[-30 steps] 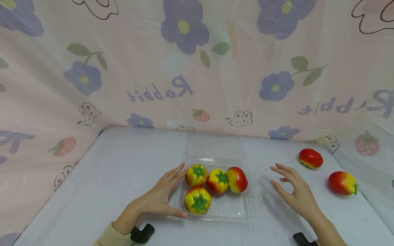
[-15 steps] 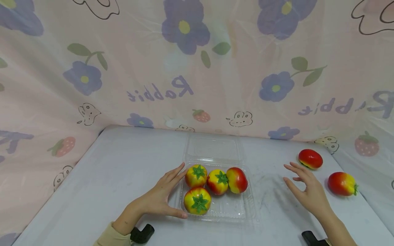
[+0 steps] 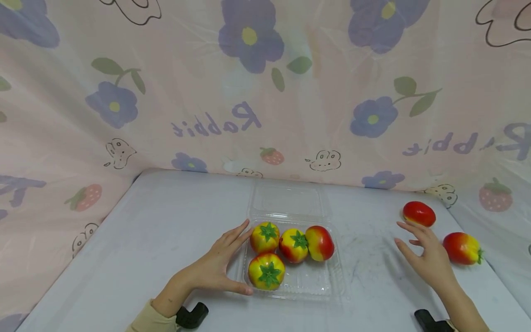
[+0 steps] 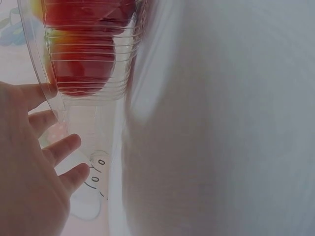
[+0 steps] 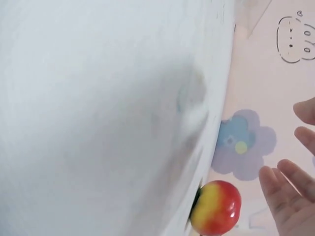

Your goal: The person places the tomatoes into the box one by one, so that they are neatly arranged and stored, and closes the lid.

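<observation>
From my seat at the head view, the relation that counts is between the right hand [image 3: 431, 260] and the far fruit [image 3: 419, 213], which lies on the table [image 3: 186, 207] just beyond its fingertips. In that view its longer axis runs roughly left to right, dipping slightly to the right, with the leafy end seemingly turned under. The right hand is clearly the nearer; the left is well apart, over at the box [image 3: 290, 295]. I read the right hand as raised above the table, fingers forward and fairly straight, thumb set apart with a wide gap, nothing in its grasp. Its fingertips overlap the fruit's near edge from above, yet the right wrist view shows a gap between them. The near fruit [image 3: 462, 248] lies on its side by the back of that hand, leafy end pointing right; I can't tell whether they touch. My left hand [image 3: 215, 263] is spread wide along the box's left side, a fingertip against the rim and the thumb at the near corner, gripping nothing. Four fruits [image 3: 290, 251] sit inside, and the lid [image 3: 286, 198] lies folded back behind them.
</observation>
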A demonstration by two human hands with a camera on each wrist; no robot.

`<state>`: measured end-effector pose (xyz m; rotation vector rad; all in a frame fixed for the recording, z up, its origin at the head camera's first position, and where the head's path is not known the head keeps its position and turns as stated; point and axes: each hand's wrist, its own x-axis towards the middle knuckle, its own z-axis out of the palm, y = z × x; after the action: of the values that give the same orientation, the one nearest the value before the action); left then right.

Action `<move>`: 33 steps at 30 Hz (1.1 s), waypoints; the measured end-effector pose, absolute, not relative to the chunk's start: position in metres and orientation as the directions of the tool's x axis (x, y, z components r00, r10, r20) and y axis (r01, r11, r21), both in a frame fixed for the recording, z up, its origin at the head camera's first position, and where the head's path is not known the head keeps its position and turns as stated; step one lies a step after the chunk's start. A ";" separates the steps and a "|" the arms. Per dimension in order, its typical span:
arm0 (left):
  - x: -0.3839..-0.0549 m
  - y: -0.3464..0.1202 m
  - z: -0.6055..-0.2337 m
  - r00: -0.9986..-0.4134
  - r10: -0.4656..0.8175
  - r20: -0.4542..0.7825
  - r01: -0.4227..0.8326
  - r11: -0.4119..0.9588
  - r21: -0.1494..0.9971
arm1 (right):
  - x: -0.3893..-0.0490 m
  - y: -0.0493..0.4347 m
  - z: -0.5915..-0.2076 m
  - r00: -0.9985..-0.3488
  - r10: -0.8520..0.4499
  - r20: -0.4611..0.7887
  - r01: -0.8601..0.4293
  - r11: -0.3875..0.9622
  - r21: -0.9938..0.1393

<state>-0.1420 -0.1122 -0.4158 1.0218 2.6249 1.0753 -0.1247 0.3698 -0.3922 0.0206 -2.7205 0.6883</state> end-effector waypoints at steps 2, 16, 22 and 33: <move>-0.142 -0.113 -0.415 -0.764 0.632 0.130 0.543 0.521 0.658 | -0.126 0.374 -0.393 -0.946 0.089 0.312 -0.071 0.882 -0.466; -0.142 -0.113 -0.416 -0.767 0.631 0.115 0.535 0.530 0.657 | -0.125 0.395 -0.394 -0.932 0.272 0.241 0.135 0.875 -0.464; -0.143 -0.113 -0.417 -0.765 0.633 0.121 0.540 0.528 0.655 | -0.125 0.404 -0.392 -0.909 0.360 0.211 0.227 0.851 -0.473; -0.143 -0.113 -0.416 -0.762 0.637 0.115 0.536 0.521 0.665 | -0.123 0.422 -0.389 -0.836 0.501 0.225 0.324 0.780 -0.535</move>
<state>-0.1428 -0.1127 -0.4162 1.0144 2.6124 1.0662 -0.1229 0.4218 -0.3889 -0.6294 -2.6161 0.6940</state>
